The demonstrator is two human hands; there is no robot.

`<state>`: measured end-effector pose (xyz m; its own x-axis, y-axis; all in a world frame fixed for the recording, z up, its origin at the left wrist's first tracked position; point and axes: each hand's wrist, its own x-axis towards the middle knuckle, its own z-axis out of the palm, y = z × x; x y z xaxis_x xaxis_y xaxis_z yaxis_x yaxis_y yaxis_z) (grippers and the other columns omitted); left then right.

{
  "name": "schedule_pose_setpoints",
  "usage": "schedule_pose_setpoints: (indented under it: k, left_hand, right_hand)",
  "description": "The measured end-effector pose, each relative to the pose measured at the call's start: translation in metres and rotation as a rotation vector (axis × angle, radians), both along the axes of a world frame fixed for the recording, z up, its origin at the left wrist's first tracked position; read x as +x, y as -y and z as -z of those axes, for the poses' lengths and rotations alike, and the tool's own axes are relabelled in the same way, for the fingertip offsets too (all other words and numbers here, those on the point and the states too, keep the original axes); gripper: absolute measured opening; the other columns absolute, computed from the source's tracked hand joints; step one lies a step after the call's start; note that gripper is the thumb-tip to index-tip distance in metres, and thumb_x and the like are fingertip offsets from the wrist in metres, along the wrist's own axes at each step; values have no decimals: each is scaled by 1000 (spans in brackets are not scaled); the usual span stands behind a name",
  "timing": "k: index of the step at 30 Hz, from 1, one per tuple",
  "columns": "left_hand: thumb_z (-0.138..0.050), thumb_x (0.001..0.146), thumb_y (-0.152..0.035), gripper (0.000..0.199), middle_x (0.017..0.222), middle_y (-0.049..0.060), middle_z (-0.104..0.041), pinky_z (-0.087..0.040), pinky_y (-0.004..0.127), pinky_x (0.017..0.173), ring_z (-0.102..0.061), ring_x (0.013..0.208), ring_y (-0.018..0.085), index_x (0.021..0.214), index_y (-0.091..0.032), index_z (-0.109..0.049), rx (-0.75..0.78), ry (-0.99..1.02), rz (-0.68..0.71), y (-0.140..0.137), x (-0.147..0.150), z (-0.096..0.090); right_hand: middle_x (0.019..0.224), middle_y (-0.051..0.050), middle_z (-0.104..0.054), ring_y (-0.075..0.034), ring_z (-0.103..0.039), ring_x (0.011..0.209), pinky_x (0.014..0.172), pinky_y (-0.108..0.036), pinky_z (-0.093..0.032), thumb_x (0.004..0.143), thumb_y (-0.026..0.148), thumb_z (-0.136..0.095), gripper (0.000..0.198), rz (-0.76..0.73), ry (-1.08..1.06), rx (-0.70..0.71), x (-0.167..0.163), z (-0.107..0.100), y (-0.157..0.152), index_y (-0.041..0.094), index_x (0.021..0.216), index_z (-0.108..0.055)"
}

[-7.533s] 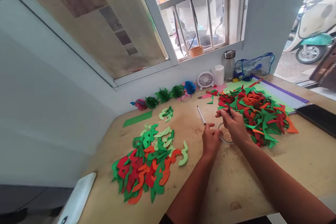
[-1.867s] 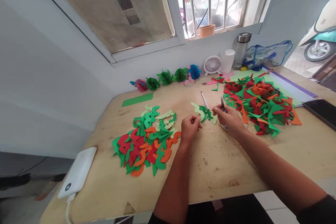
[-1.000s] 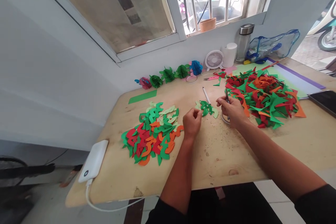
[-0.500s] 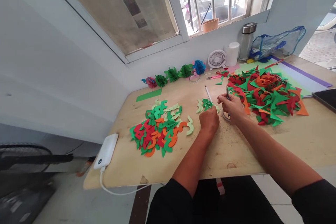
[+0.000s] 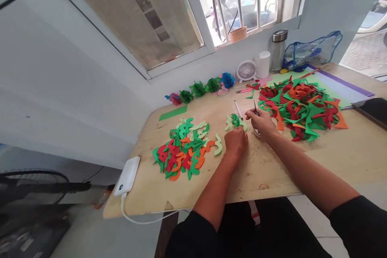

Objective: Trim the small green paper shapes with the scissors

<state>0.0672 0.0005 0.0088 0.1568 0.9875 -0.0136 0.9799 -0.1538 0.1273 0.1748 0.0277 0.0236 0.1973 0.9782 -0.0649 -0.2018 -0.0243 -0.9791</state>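
My left hand rests on the table, its fingers curled at the near edge of a small group of green and pale green paper cut-outs. The back of the hand hides whatever its fingertips hold. Just to the right, my right hand is closed round a pair of scissors, with the dark point upward and a handle loop partly showing below. A white pen lies behind the cut-outs. Left of my left hand is a larger heap of red, orange and green curved cut-outs.
Paper scraps are heaped at the right beside a dark phone-like device. Along the wall stand paper flowers, a small fan, a white cylinder and a bottle. A white power bank lies at the left edge.
The camera view has shifted slightly. Both hands stay close to the small green group, my right hand still with the scissors. The paper heaps look unchanged.
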Motion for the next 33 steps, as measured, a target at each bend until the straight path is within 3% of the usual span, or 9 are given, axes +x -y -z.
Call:
schedule_pose_setpoints:
  k: [7,14,23,26,29,33]
  left_hand:
    - [-41,85,-12,28,84,16,-68,-44,30,64,-67,82,26,100,-13,-64,39,-101,19,-9,5,9]
    - [-37,89,-18,27,80,12,-68,-37,24,58,-66,74,21,94,-15,-64,145,-113,-1,5,-1,16]
    - [-37,91,-21,28,74,9,-68,-33,24,58,-62,69,17,87,-17,-64,406,-14,-12,19,-12,0]
    - [-38,91,-21,27,76,9,-68,-33,24,59,-61,70,17,88,-17,-64,425,2,3,20,-18,-4]
    - [-37,91,-21,27,75,10,-67,-33,25,61,-61,71,18,86,-17,-63,420,3,6,20,-22,-5]
    - [-34,92,-20,31,72,10,-66,-35,26,63,-60,71,19,84,-17,-64,431,22,42,20,-22,-5]
  right_hand:
    - [45,6,-47,-6,-24,36,37,-22,-17,65,36,-59,19,3,36,18,0,-4,3,18,62,-54]
    - [58,1,-57,-6,-29,41,40,-22,-22,65,38,-56,21,26,83,51,4,5,-4,18,65,-53]
    - [51,2,-50,-12,-42,54,52,-24,-28,65,35,-59,19,23,357,142,9,10,-7,20,55,-52]
    - [51,2,-50,-12,-41,53,52,-25,-26,65,34,-63,21,17,478,149,9,10,-4,20,55,-52]
    - [52,1,-56,-14,-47,52,53,-25,-31,74,37,-57,19,-36,640,138,8,9,-1,20,66,-58]
    - [55,-1,-61,-15,-53,56,56,-25,-36,76,38,-53,22,-136,565,191,5,10,0,19,70,-61]
